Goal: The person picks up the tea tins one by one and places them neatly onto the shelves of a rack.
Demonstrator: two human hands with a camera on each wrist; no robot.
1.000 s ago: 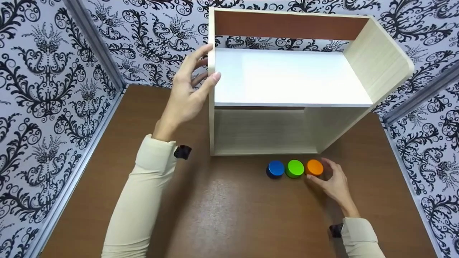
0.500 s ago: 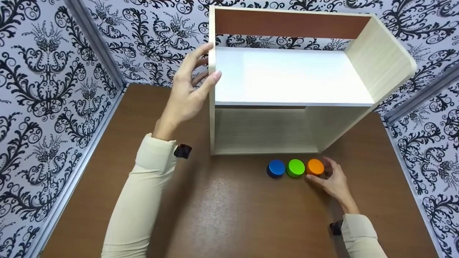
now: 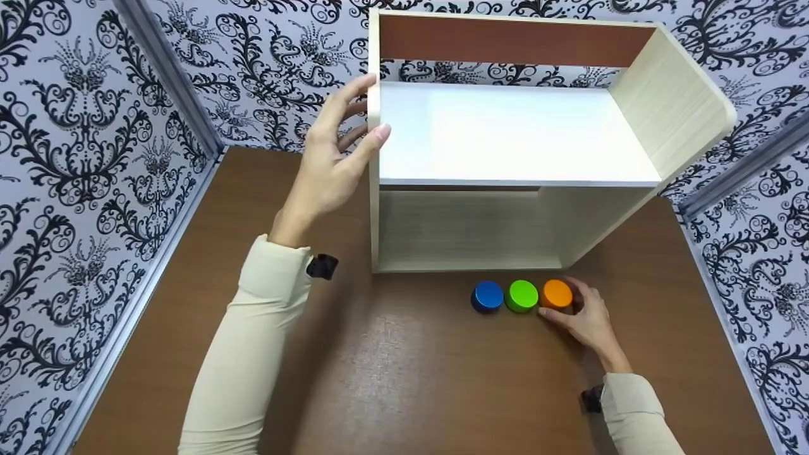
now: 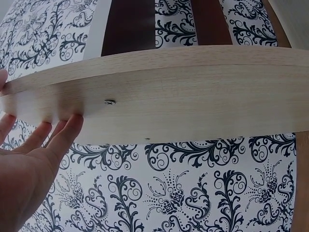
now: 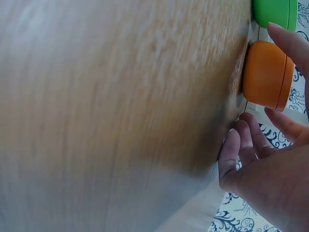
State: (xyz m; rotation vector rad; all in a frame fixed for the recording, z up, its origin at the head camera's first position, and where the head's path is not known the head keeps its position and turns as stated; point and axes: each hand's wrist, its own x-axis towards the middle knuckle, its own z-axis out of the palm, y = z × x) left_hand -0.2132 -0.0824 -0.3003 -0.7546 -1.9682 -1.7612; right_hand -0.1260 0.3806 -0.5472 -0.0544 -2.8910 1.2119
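My left hand [image 3: 332,151] grips the front edge of the left side panel [image 4: 193,96] of a small wooden shelf unit [image 3: 468,265]. Its thumb lies on the inner side; the other fingertips press the outer face. On the table before the unit stand three small round lidded jars in a row: blue [image 3: 487,296], green [image 3: 522,296] and orange [image 3: 557,294]. My right hand [image 3: 589,320] is curved around the orange jar, thumb at its near left and index finger at its right. The right wrist view shows the orange jar [image 5: 265,75] between thumb and index finger, resting on the table.
A white shelf board [image 3: 512,136] divides the unit into upper and lower parts. The brown table [image 3: 404,379] is bordered by patterned walls [image 3: 82,189] on the left, right and back. Metal strips run along the walls' edges.
The view shifts very slightly. My right hand has edged a little closer to the orange jar; my left hand stays on the side panel.
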